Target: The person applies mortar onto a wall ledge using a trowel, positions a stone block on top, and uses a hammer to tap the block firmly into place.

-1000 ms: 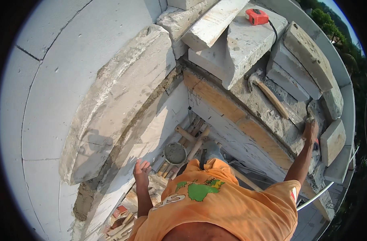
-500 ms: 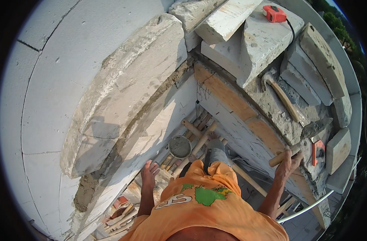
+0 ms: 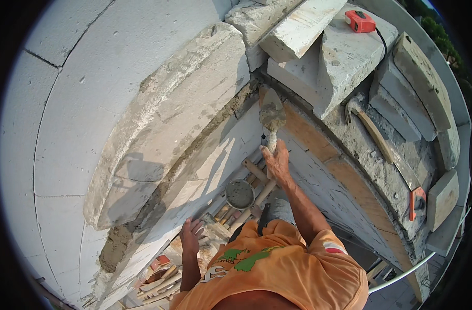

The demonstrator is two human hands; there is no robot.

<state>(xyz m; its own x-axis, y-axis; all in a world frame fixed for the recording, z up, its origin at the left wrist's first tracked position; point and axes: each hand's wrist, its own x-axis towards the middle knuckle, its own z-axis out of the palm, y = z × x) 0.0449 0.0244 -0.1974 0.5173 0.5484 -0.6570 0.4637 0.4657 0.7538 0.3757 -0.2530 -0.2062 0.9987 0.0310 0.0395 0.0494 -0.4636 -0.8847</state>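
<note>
My right hand (image 3: 278,163) is closed round the handle of a trowel (image 3: 272,112), its mortar-smeared blade pointing toward the far corner where the two walls meet. My left hand (image 3: 190,235) holds nothing; its fingers are apart, next to the white block wall on the left. Along that wall runs a strip of wet mortar (image 3: 115,249) under a long rough slab (image 3: 169,126). Lower down, between my arms, a round bucket of mortar (image 3: 239,194) rests among wooden poles.
On the right ledge lie a hammer (image 3: 371,129), a handsaw (image 3: 417,199) with an orange handle and several cut blocks (image 3: 404,98). A red tape measure (image 3: 361,21) sits on a block at the back. A white pipe (image 3: 401,275) sticks out at lower right.
My right hand has swung from the right ledge leftward and away to the far corner, carrying the trowel. My left hand stays near the left wall. The view has shifted slightly.
</note>
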